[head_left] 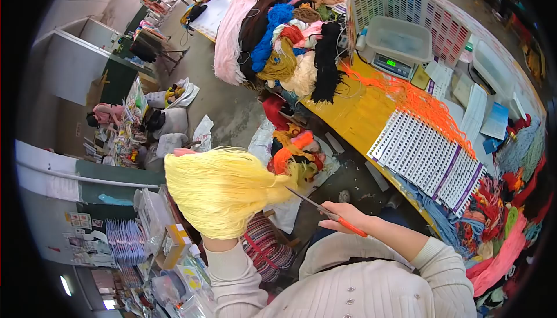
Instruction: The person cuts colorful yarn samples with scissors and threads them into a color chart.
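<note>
A thick hank of pale yellow yarn (223, 187) is draped over my left hand (220, 245), raised at the left. Yarn covers nearly all of that hand; the wrist shows below it. Toward the right the strands gather into a narrow bunch. My right hand (343, 216) is closed around scissors (350, 227) with orange handles. Their dark blades point up and left, with the tip right at the gathered end of the yellow yarn.
A yellow-topped table (339, 109) holds heaped yarn hanks (278, 40), orange yarn (415, 106), sample cards (426, 155), and a scale (390, 66) carrying a plastic tub (399, 35). Below, mixed yarn (293, 150) lies on white sheeting. A patterned cushion (268, 248) is near my left arm.
</note>
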{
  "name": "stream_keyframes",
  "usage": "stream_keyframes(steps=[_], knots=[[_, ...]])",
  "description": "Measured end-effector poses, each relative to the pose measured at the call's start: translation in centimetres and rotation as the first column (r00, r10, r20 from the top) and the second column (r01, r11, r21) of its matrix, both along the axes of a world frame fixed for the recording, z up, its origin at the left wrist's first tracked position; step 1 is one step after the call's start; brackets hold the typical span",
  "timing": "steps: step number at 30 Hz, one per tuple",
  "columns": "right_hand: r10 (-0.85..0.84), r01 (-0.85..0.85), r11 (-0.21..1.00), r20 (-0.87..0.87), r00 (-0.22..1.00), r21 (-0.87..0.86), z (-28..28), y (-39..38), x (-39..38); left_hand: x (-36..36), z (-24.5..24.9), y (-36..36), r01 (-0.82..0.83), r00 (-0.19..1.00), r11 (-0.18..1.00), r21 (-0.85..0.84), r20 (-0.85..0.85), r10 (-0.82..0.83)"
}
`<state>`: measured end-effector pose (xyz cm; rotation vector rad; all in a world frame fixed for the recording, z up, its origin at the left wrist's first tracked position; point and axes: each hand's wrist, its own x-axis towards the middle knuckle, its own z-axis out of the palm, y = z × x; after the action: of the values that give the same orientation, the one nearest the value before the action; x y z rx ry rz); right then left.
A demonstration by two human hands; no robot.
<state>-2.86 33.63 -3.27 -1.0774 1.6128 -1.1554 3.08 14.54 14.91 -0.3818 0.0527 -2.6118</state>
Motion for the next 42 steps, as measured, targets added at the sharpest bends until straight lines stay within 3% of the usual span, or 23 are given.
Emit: stream_keyframes(steps=[1,3,4,7,11,14,18,20,22,25,30,32,33,35,37,39,42], knots=[[0.030,-0.031,0.999,0.047,0.998,0.035,-0.2,-0.2,0.1,0.2,-0.4,-0.6,-0.119,0.976,0.968,-0.223,0.153,0.156],[0.024,-0.026,0.999,0.045,0.999,0.042,-1.3,-0.6,0.4,0.7,-1.2,-2.2,-0.208,0.800,0.722,-0.660,0.309,0.514],[0.021,-0.023,0.999,0.043,0.999,0.046,-1.9,-0.9,0.6,0.7,-1.4,-2.4,-0.097,0.611,0.396,-0.913,0.259,0.748],[0.023,-0.033,0.995,0.111,0.994,0.091,-3.3,-2.0,0.6,0.4,-0.5,-3.2,-0.164,0.858,0.765,-0.623,0.293,0.422],[-0.006,-0.001,1.000,0.263,0.965,0.025,-2.3,-2.9,0.3,-1.1,0.8,-0.8,-0.087,0.822,0.664,-0.743,0.324,0.470],[0.029,-0.048,0.996,0.238,0.971,0.077,-2.4,-3.2,0.2,-0.9,0.9,-0.6,-0.112,0.729,0.705,-0.701,0.424,0.538],[-0.014,0.004,0.999,0.228,0.974,0.043,-2.6,-2.7,0.7,-2.0,1.0,0.1,-0.069,0.874,0.709,-0.702,0.300,0.382],[0.000,-0.007,1.000,0.273,0.962,0.028,-2.0,-2.3,0.2,-1.9,0.3,0.3,-0.082,0.851,0.660,-0.747,0.292,0.437],[-0.044,0.056,0.997,0.238,0.970,-0.045,-2.0,-1.8,0.4,-1.8,-0.1,0.8,-0.124,0.707,0.546,-0.828,0.313,0.634],[-0.035,0.040,0.998,0.119,0.992,-0.039,-0.8,0.2,-0.4,-1.9,-0.3,0.7,-0.112,0.687,0.540,-0.834,0.327,0.648],[-0.121,0.125,0.990,0.066,0.990,-0.066,-1.7,3.1,-1.1,-2.7,-0.2,1.0,-0.218,0.743,0.734,-0.643,0.378,0.552],[-0.142,0.145,0.989,0.108,0.984,-0.025,-1.8,2.7,-1.4,-2.7,-1.0,0.6,-0.190,0.884,0.883,-0.430,0.317,0.344],[-0.153,0.155,0.988,0.128,0.980,-0.007,-1.9,2.3,-1.5,-2.6,-1.5,0.1,-0.103,0.964,0.960,-0.260,0.211,0.160],[-0.166,0.177,0.975,0.092,0.982,-0.132,-2.0,1.7,-1.3,-3.0,-1.4,0.1,-0.034,0.992,0.971,-0.235,0.113,0.062],[-0.148,0.169,0.966,0.115,0.982,-0.194,-0.9,1.8,-1.6,-3.6,-0.9,1.0,-0.120,0.959,0.862,-0.493,0.168,0.229],[-0.107,0.123,0.974,0.091,0.990,-0.191,-1.0,2.1,-1.9,-4.1,-0.3,2.1,-0.169,0.899,0.680,-0.714,0.171,0.402],[-0.109,0.118,0.964,0.052,0.993,-0.236,-1.2,2.9,-2.2,-3.0,-0.9,-0.3,-0.146,0.753,0.464,-0.874,0.206,0.625]])
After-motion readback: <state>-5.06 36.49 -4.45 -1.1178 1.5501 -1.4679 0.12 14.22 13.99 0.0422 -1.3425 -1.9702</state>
